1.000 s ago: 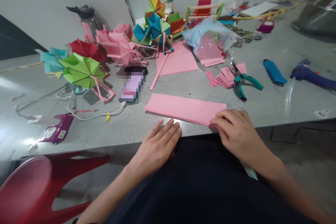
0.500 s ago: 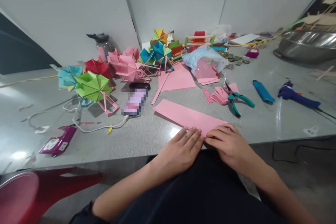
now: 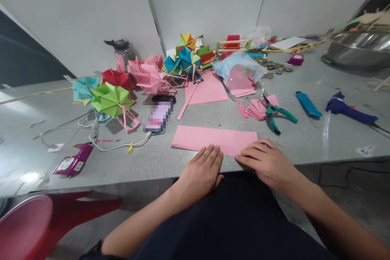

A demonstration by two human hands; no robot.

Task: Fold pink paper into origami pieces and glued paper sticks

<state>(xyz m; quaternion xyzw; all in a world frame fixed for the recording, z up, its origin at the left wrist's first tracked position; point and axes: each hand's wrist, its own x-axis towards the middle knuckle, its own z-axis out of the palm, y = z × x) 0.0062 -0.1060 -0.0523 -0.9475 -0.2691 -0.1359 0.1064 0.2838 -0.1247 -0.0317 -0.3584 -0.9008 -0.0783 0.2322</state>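
A folded strip of pink paper (image 3: 207, 136) lies on the grey table near its front edge, its long side running left to right. My left hand (image 3: 204, 170) is open, its fingers stretched flat on the strip's near edge around the middle. At the right end, the curled fingers of my right hand (image 3: 264, 159) hold the strip by its near corner; the thumb there is hidden. Behind the strip are more sheets of pink paper (image 3: 210, 92), a thin pink strip (image 3: 186, 105) and a pile of small pink pieces (image 3: 255, 109).
Teal-handled pliers (image 3: 278, 114), a blue roll-shaped object (image 3: 308, 105) and a glue gun (image 3: 350, 108) lie right. Left are a phone (image 3: 159, 116) on a cable, a purple device (image 3: 74, 160) and folded paper shapes (image 3: 112, 98). A red stool (image 3: 27, 223) stands below left.
My left hand has moved from the table onto the paper's near edge. The strip tilted half a second ago and now lies straighter. The camera view has shifted.
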